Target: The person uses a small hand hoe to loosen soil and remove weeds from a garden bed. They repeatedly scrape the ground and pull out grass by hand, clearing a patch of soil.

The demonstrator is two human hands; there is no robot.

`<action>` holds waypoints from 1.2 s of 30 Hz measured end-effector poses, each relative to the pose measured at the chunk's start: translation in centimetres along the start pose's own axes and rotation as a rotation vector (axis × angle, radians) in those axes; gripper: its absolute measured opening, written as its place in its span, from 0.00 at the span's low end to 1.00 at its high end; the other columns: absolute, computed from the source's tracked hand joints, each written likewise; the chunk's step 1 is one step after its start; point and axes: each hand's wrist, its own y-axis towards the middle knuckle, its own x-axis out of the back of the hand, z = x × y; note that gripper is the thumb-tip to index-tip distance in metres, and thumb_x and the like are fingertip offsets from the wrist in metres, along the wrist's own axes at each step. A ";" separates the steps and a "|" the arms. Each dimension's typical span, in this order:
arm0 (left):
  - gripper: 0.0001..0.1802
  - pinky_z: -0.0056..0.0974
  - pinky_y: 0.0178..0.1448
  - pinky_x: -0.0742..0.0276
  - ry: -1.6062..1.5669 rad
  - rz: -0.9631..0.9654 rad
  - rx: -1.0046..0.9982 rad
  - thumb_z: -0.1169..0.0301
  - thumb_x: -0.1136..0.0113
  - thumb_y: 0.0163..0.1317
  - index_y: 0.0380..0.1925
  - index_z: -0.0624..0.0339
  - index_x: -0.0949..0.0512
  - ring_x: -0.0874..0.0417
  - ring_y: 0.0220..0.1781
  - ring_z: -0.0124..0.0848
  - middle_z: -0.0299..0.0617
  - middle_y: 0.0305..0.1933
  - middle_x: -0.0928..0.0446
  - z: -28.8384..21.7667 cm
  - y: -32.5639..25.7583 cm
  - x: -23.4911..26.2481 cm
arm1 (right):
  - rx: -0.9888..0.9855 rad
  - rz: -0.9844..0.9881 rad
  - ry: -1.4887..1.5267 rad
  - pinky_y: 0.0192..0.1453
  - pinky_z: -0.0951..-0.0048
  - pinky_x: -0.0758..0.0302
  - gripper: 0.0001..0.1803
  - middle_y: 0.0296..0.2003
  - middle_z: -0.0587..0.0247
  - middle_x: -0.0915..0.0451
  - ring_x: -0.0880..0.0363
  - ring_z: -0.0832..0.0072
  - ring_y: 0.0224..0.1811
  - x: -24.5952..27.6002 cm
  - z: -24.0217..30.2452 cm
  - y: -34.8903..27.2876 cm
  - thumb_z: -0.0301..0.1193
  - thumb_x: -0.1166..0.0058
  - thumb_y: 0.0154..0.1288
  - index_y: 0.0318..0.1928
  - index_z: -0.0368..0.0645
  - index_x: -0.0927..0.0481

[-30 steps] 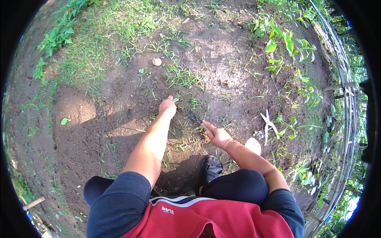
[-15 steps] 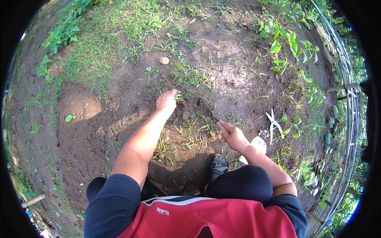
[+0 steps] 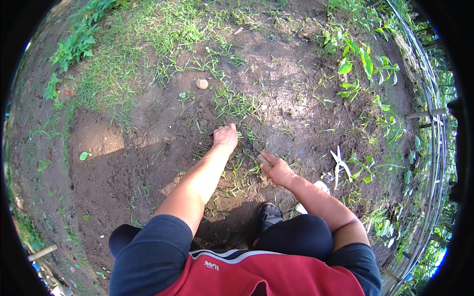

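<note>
My left hand reaches down to the soil with its fingers closed around a small tuft of grass. Close by on the right, my right hand is wrapped around the pale wooden handle of a digging hand tool. Its dark blade barely shows against the dirt, so its exact shape is unclear. Short grass blades grow from the loose brown soil below and between the hands. A larger grass clump stands just beyond my left hand.
Open pruning shears lie on the ground to the right, near a white object partly behind my forearm. A round stone sits farther out. Leafy plants and a fence line the right side. My shoe is close below.
My left hand has moved right and a little nearer, toward the tool. My right hand has shifted slightly left and nearer, and less of the tool's blade is visible.
</note>
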 end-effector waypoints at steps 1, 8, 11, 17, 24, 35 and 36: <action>0.17 0.47 0.49 0.26 0.067 -0.001 0.032 0.69 0.54 0.62 0.51 0.62 0.31 0.21 0.50 0.43 0.48 0.47 0.22 -0.3 0.4 0.1 | 0.032 -0.006 -0.005 0.41 0.70 0.29 0.28 0.38 0.58 0.23 0.29 0.70 0.35 -0.2 -1.0 0.3 0.37 0.48 0.65 0.65 0.55 0.36; 0.16 0.46 0.56 0.27 -0.130 0.115 0.206 0.71 0.61 0.65 0.49 0.61 0.28 0.21 0.54 0.44 0.50 0.50 0.22 -0.3 1.9 1.9 | 0.154 0.104 0.236 0.51 0.77 0.31 0.28 0.51 0.65 0.24 0.30 0.80 0.44 -0.2 -6.4 2.2 0.34 0.49 0.68 0.67 0.61 0.37; 0.16 0.47 0.57 0.27 -0.198 0.076 0.164 0.72 0.61 0.65 0.50 0.61 0.29 0.23 0.54 0.48 0.53 0.50 0.23 0.4 0.7 2.3 | 0.098 0.117 0.191 0.38 0.76 0.25 0.28 0.43 0.65 0.21 0.25 0.78 0.30 0.6 -5.4 1.5 0.36 0.48 0.67 0.66 0.62 0.37; 0.19 0.49 0.57 0.29 -0.298 0.103 0.147 0.76 0.60 0.61 0.52 0.60 0.31 0.25 0.55 0.51 0.56 0.52 0.25 1.3 -0.3 2.8 | -0.131 0.212 -0.043 0.28 0.70 0.24 0.27 0.34 0.54 0.20 0.24 0.72 0.21 3.8 0.3 -1.4 0.40 0.54 0.69 0.67 0.57 0.39; 0.20 0.49 0.59 0.31 -0.399 0.104 0.194 0.78 0.59 0.58 0.52 0.61 0.32 0.26 0.57 0.52 0.58 0.52 0.26 1.6 -0.9 3.3 | 0.146 -0.005 -0.259 0.54 0.61 0.28 0.27 0.48 0.47 0.23 0.22 0.55 0.47 0.3 -0.1 1.4 0.40 0.55 0.67 0.66 0.54 0.39; 0.23 0.40 0.58 0.31 -1.164 -0.074 0.218 0.73 0.49 0.63 0.59 0.57 0.34 0.25 0.56 0.39 0.53 0.54 0.26 7.5 -1.3 3.9 | 0.185 -0.099 -0.211 0.58 0.62 0.30 0.27 0.50 0.52 0.22 0.25 0.56 0.54 1.2 -1.4 -0.8 0.40 0.50 0.65 0.65 0.66 0.37; 0.22 0.39 0.57 0.32 -1.402 -0.072 0.261 0.73 0.50 0.63 0.59 0.57 0.34 0.26 0.56 0.38 0.52 0.54 0.26 8.5 -1.4 4.3 | 0.196 -0.140 -0.103 0.58 0.63 0.30 0.26 0.50 0.53 0.22 0.25 0.57 0.54 1.6 -1.3 -1.1 0.39 0.48 0.65 0.64 0.65 0.34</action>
